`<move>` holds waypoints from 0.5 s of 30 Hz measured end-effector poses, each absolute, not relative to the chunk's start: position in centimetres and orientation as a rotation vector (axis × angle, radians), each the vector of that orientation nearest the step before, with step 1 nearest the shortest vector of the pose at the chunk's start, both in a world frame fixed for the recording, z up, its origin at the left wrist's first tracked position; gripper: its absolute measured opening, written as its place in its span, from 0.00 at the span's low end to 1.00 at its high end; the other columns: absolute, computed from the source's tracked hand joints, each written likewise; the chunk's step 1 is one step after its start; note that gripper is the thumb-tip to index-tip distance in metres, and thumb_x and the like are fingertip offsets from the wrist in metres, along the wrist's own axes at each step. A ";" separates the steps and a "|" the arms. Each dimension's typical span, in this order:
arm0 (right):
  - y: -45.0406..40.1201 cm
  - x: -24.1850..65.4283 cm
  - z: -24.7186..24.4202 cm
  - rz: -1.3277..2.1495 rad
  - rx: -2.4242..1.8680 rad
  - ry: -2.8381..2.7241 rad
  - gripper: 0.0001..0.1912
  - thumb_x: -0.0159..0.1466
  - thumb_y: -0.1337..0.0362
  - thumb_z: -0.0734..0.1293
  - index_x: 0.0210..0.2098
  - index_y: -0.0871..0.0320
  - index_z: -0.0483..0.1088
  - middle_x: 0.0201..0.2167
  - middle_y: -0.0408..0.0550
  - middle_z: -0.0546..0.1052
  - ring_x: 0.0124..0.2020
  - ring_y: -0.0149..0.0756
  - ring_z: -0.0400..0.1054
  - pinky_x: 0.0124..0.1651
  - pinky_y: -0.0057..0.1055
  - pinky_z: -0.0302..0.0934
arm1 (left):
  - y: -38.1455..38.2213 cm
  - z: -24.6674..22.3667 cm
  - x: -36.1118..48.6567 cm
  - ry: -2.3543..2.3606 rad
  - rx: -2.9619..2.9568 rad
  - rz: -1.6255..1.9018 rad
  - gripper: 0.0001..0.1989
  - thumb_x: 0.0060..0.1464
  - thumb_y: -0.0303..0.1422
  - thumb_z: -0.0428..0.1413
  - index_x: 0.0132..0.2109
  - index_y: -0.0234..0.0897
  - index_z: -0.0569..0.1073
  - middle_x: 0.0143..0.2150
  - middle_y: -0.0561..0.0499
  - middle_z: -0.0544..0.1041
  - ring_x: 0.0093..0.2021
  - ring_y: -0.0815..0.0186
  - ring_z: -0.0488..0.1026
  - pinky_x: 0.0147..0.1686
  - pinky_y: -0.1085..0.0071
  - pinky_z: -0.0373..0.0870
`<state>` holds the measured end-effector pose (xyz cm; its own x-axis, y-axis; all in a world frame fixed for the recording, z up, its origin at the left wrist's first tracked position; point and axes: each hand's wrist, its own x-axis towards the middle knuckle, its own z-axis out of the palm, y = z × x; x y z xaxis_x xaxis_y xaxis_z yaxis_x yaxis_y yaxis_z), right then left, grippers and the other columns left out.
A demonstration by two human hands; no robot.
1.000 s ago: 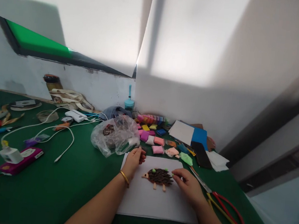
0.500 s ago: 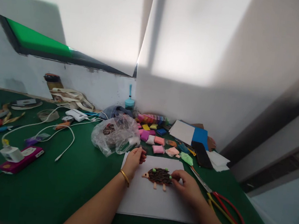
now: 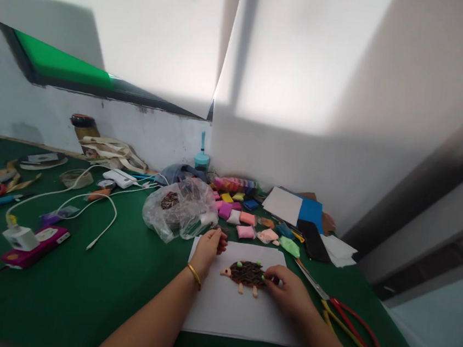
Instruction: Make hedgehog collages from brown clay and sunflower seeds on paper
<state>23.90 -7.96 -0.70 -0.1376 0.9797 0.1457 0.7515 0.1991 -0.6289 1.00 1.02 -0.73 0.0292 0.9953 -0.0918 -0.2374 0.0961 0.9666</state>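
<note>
A clay hedgehog lies on white paper, its pale snout to the left, with dark brown spines and two pale legs. Small light green clay balls sit on its back. At its right end, my right hand has thumb and fingers drawn together against a green clay ball. My left hand, with a gold bangle at the wrist, rests at the paper's upper left edge. Its fingers are curled closed, and what they hold, if anything, is hidden.
Behind the paper lie several coloured clay packets and a clear plastic bag. Large scissors lie to the right, beside a dark phone-like slab. On the left are a magenta power bank, a white charger and cables.
My right fingertips have shifted very slightly at the hedgehog's right end, by the green ball. The left hand stays in place; the whole view has drifted a little.
</note>
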 end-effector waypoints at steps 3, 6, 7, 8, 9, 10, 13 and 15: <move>-7.9 23.9 -0.6 0.566 -1.610 -1.957 0.07 0.57 0.63 0.61 0.32 0.55 0.71 0.32 0.46 0.73 0.33 0.36 0.66 0.38 0.32 0.61 | 1.0 -0.7 1.0 1.055 0.978 1.234 0.22 0.45 0.52 0.53 0.31 0.34 0.70 0.23 0.52 0.71 0.22 0.72 0.67 0.21 0.77 0.58; -8.0 24.0 -0.3 0.562 -1.572 -1.994 0.09 0.59 0.61 0.61 0.33 0.55 0.72 0.33 0.47 0.74 0.34 0.37 0.67 0.38 0.32 0.61 | 1.0 -0.8 1.0 1.055 0.976 1.237 0.23 0.46 0.52 0.53 0.31 0.34 0.70 0.23 0.52 0.71 0.22 0.72 0.67 0.21 0.77 0.58; -8.0 24.0 -0.3 0.562 -1.547 -2.006 0.09 0.59 0.61 0.61 0.33 0.55 0.72 0.33 0.47 0.74 0.35 0.37 0.67 0.38 0.33 0.61 | 1.0 -0.8 1.0 1.055 0.975 1.235 0.23 0.46 0.52 0.53 0.31 0.34 0.70 0.23 0.52 0.71 0.22 0.72 0.67 0.21 0.77 0.58; -8.0 24.1 -0.2 0.562 -1.523 -2.013 0.10 0.60 0.59 0.60 0.33 0.54 0.73 0.33 0.48 0.75 0.35 0.38 0.67 0.39 0.33 0.61 | 1.0 -0.8 1.0 1.057 0.974 1.232 0.23 0.46 0.53 0.53 0.31 0.34 0.70 0.23 0.52 0.71 0.22 0.72 0.67 0.21 0.77 0.58; -8.0 24.2 -0.2 0.559 -1.503 -2.009 0.12 0.61 0.58 0.60 0.34 0.54 0.73 0.34 0.48 0.75 0.36 0.38 0.68 0.40 0.33 0.62 | 1.0 -0.8 1.0 1.060 0.974 1.231 0.23 0.45 0.53 0.53 0.31 0.34 0.70 0.23 0.52 0.71 0.22 0.72 0.67 0.21 0.77 0.58; -8.1 24.3 -0.2 0.551 -1.491 -1.989 0.13 0.62 0.57 0.59 0.35 0.54 0.73 0.35 0.49 0.75 0.37 0.39 0.68 0.41 0.34 0.62 | 1.0 -0.8 1.0 1.060 0.974 1.232 0.23 0.45 0.53 0.53 0.31 0.34 0.70 0.23 0.52 0.71 0.22 0.72 0.67 0.21 0.77 0.58; -8.0 24.8 0.0 0.477 -1.520 -1.866 0.16 0.62 0.54 0.58 0.37 0.54 0.73 0.37 0.50 0.76 0.40 0.41 0.68 0.43 0.36 0.62 | 1.0 -0.7 0.9 1.059 0.966 1.232 0.23 0.45 0.53 0.53 0.31 0.34 0.70 0.23 0.52 0.71 0.21 0.72 0.67 0.21 0.77 0.58; -7.6 25.4 0.4 0.405 -1.578 -1.793 0.16 0.62 0.54 0.58 0.37 0.54 0.73 0.38 0.50 0.75 0.41 0.42 0.68 0.45 0.37 0.62 | 1.0 -0.7 0.9 1.060 0.964 1.229 0.23 0.45 0.53 0.53 0.31 0.34 0.70 0.23 0.52 0.71 0.21 0.72 0.68 0.21 0.76 0.59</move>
